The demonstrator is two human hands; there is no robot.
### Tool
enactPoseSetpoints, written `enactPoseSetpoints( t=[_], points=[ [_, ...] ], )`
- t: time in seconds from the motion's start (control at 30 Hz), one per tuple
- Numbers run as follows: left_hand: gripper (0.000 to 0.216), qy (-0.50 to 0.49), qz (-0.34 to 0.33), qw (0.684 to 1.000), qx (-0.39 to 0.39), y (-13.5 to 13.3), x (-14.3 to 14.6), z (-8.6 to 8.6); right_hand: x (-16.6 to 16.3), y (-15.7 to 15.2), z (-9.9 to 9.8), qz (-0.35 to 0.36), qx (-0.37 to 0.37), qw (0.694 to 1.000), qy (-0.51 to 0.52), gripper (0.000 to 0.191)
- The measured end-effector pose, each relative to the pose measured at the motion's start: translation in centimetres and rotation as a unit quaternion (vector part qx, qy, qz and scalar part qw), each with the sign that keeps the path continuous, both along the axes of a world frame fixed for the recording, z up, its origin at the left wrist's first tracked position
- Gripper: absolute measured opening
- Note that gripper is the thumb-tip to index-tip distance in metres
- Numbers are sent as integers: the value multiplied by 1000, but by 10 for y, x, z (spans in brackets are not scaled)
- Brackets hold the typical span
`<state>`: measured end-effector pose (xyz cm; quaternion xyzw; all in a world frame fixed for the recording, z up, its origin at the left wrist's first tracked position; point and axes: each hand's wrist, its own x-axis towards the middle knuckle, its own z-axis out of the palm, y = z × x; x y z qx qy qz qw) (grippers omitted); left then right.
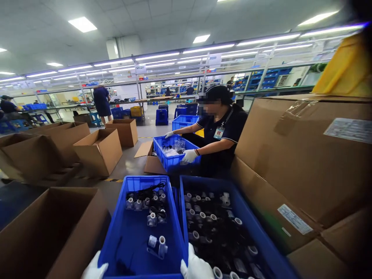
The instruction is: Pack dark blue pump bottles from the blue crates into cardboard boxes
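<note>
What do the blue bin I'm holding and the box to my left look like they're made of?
The blue bin looks like moulded plastic: glossy, uniform colour, ribbed rim. The open box looks like brown corrugated cardboard: matte, with folded flaps. My left hand and right hand wear white gloves, probably fabric.

Factory hall: white ceiling (162, 23) with fluorescent panels (83, 24), grey floor (128, 162), metal shelving (270, 77) along the rear.

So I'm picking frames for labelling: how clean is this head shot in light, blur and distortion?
Head view: even ceiling-strip lighting with little glare; straight rails bow from wide-angle distortion; the big brown cardboard box at right is smeared; small grey-capped parts in the left blue plastic crate look fairly sharp; white-gloved left hand and right hand are cropped at the bottom edge.
</note>
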<state>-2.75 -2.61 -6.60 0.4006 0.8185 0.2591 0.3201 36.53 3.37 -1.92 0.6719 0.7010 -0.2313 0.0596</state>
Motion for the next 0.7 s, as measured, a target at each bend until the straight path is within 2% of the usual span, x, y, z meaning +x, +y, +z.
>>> enactPoseSetpoints(
  t=[0.07, 0.13, 0.23, 0.33, 0.43, 0.5, 0.6, 0.7],
  points=[
    [51, 1, 27, 1000, -3, -3, 9, 9, 7, -4, -5, 17, -10, 999, 32, 61],
    [44, -28, 35, 999, 3, -3, 15, 19, 22, -5, -15, 27, -18, 994, 108, 63],
    [34, -71, 28, 997, 13, -4, 20, 29, 61, 5, -28, 5, 11, 983, 181, 59],
    [29, -76, 26, 997, 12, -6, 22, 34, 122, 33, -23, -70, 155, 980, 106, 59],
    [31, -95, 28, 995, 18, -8, 21, 32, 185, 59, -6, -181, 353, 917, -43, 58],
    [34, -117, 41, 992, 23, -9, 19, 29, 212, 67, 3, -202, 345, 913, -78, 50],
    [38, -153, 66, 986, 29, -10, 18, 23, 216, 75, 12, -185, 305, 932, -60, 42],
    [37, -187, 83, 978, 44, -12, 17, 18, 175, 94, 18, -130, 303, 944, -21, 44]
  ],
)
